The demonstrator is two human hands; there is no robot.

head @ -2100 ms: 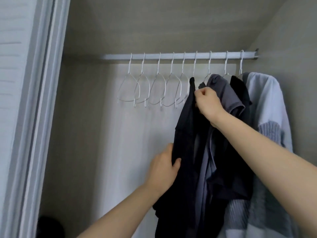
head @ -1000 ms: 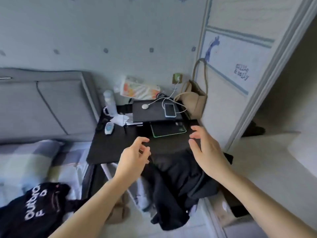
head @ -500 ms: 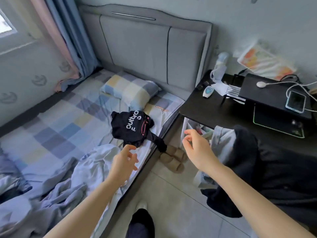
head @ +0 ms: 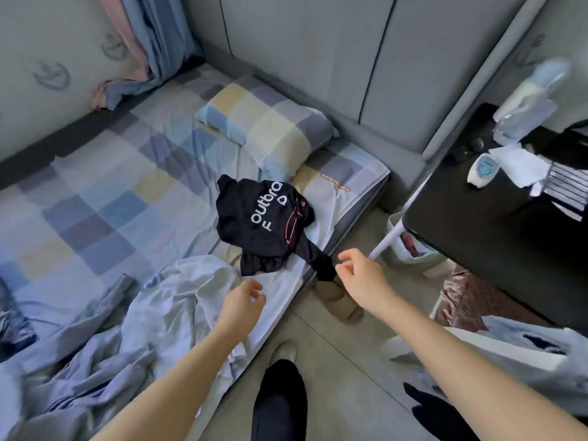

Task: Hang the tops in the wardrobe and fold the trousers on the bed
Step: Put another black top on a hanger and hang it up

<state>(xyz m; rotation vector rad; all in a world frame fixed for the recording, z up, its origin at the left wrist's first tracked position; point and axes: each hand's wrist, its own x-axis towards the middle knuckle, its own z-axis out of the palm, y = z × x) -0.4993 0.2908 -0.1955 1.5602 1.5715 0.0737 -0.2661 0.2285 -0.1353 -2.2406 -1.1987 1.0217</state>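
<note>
A crumpled black garment (head: 264, 224) with white lettering lies on the checked bed (head: 105, 202), near the bed's right edge below the pillow; one dark end of it hangs over the edge. My left hand (head: 243, 302) hovers over the white sheet just below the garment, fingers loosely curled and empty. To the right, my right hand (head: 359, 276) reaches toward the hanging end, fingers loosely curled, holding nothing. Pale garments (head: 521, 361) and a dark one (head: 442, 415) lie at the lower right. The wardrobe is out of view.
A rumpled pale blue quilt (head: 95, 345) covers the near part of the bed. A checked pillow (head: 267, 125) lies by the grey headboard. A black desk (head: 496, 230) stands on the right with a bin under it. Beige slippers (head: 337, 297) sit on the floor.
The view has swung from the wardrobe, past the desk, down to the bed. Both hands let go of the hung dark top and now reach empty toward the black garment.
</note>
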